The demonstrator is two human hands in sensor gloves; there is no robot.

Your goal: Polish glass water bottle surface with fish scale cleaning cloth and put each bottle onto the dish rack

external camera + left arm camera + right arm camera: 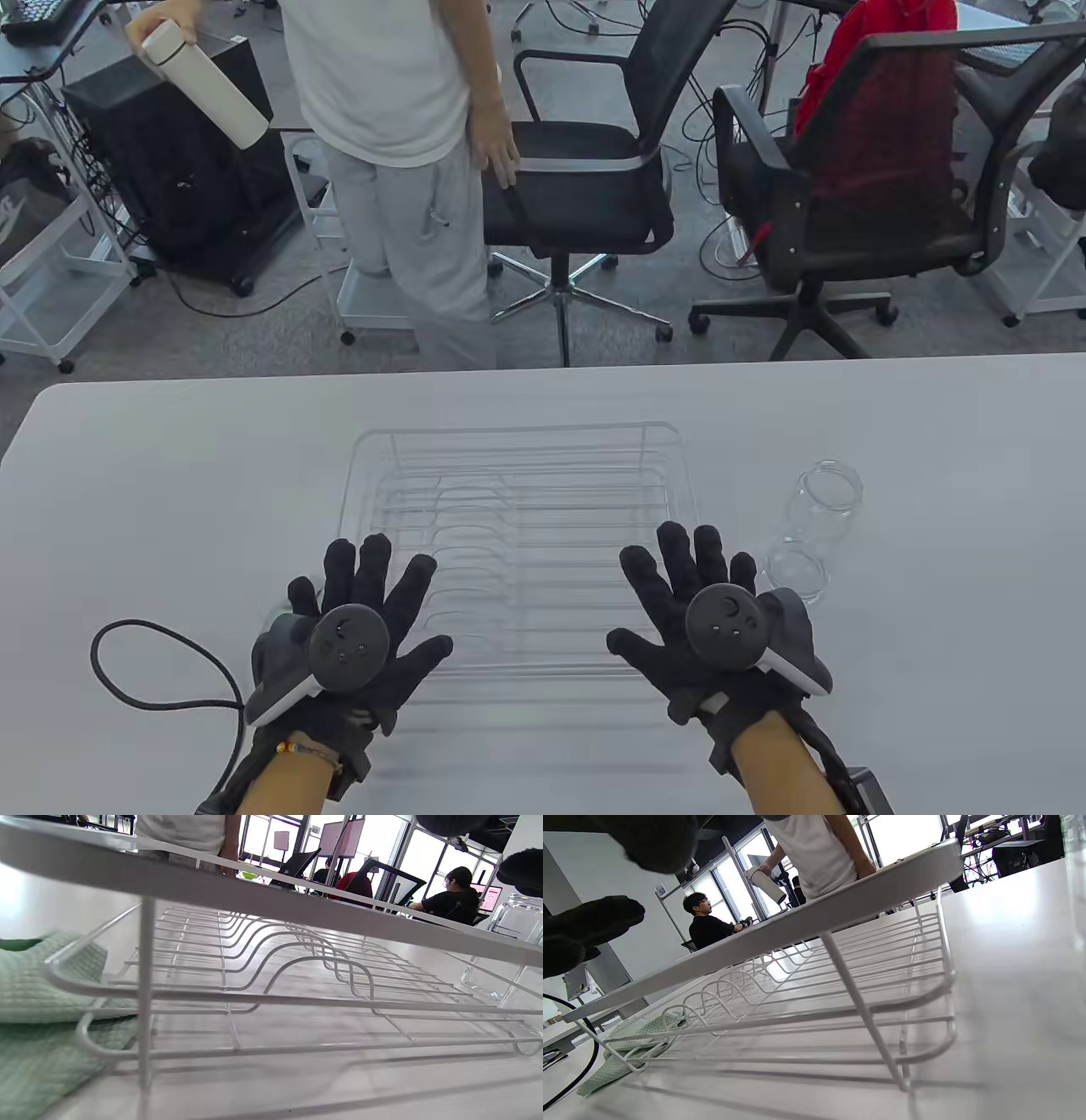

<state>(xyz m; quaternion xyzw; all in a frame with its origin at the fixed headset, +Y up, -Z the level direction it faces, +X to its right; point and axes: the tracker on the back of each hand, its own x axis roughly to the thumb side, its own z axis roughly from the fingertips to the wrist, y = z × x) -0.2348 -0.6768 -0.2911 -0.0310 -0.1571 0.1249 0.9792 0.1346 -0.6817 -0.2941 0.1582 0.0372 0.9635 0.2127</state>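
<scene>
Hovering flat, both of them: left hand [352,632] and right hand [708,615] spread wide, fingers straight, holding nothing, poised over the near edge of the dish rack [517,543]. Rack white wire, nothing on it, centred on the surface [170,475]. Green fish scale cloth [38,1018] bunched at the rack's left end, touching the wire; hidden under the left hand in the table view, plain in both wrist views. Glass bottle [810,531] clear, no cap, just beside the rack's right end, close to the right hand's fingertips; upright or tipped hard to call from above, looks upright in the left wrist view. Step, by judgement: start pose, polishing not yet begun, zero bottles racked. Next move likely calls for left hand down onto the cloth and a pinch to lift it off the wire, right hand curled round the bottle body; clear glass, so firm grip low on the body and no knock against the rack rim. Counts: two hands, one rack, one cloth, one glass bottle on the surface. Beyond the far edge: one standing person [399,127] holding one white flask [204,81], not part of the job.
</scene>
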